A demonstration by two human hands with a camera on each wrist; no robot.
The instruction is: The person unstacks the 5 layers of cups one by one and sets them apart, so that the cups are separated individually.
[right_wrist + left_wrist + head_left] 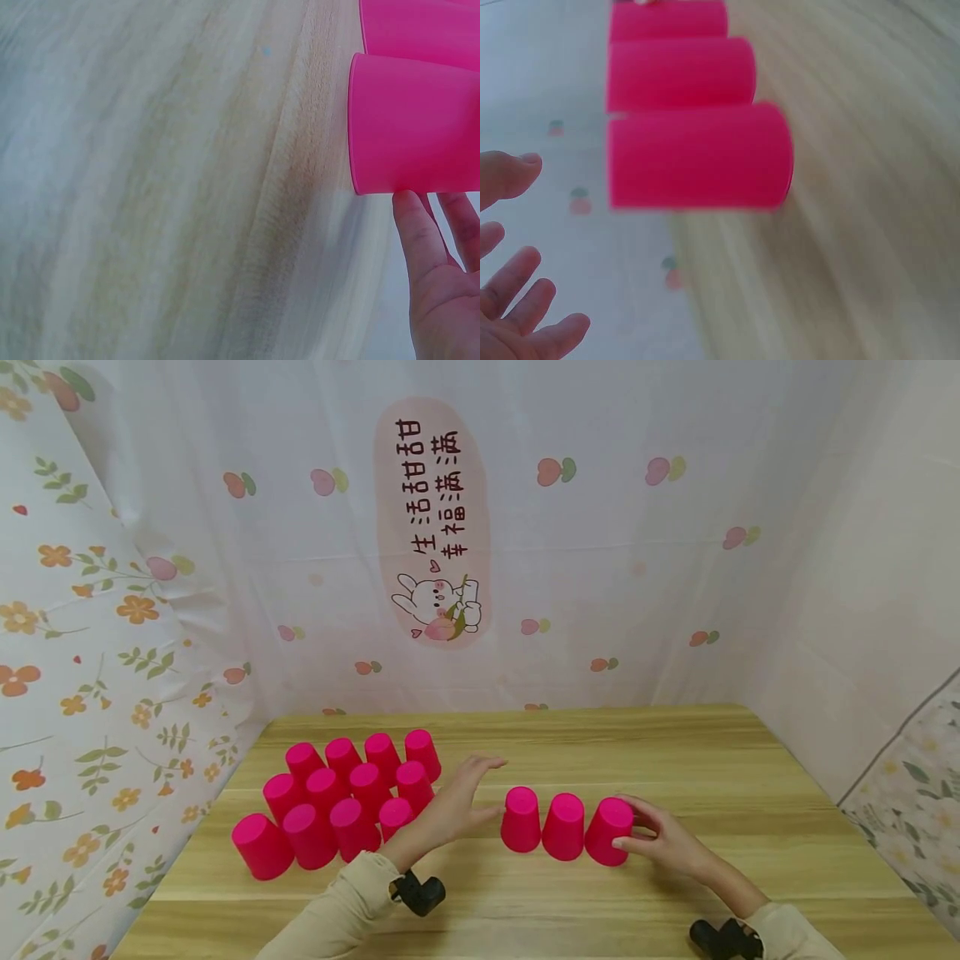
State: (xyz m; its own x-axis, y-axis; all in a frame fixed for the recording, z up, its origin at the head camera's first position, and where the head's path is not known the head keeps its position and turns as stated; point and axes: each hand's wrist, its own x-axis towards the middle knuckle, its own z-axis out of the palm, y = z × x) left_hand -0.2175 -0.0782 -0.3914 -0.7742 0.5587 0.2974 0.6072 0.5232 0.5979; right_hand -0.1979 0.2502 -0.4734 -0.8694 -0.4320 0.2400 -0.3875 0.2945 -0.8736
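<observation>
Three pink cups stand upside down in a short row on the wooden table: a left cup (521, 827), a middle cup (563, 833) and a right cup (604, 838). My right hand (667, 842) holds the right cup from its right side, thumb in front and fingers behind; in the right wrist view the thumb (420, 232) touches the cup's wall. Just left of the row, my left hand (456, 802) hovers with its fingers spread and nothing in them. The left wrist view shows that hand (517, 307) apart from the nearest cup (697, 159).
On the table's left side, several more upside-down pink cups (262, 852) stand in three close rows, partly hidden by my left forearm. Behind the wooden table (600, 743) hangs a printed white curtain (600, 568); a flowered cloth (112, 635) hangs at the left.
</observation>
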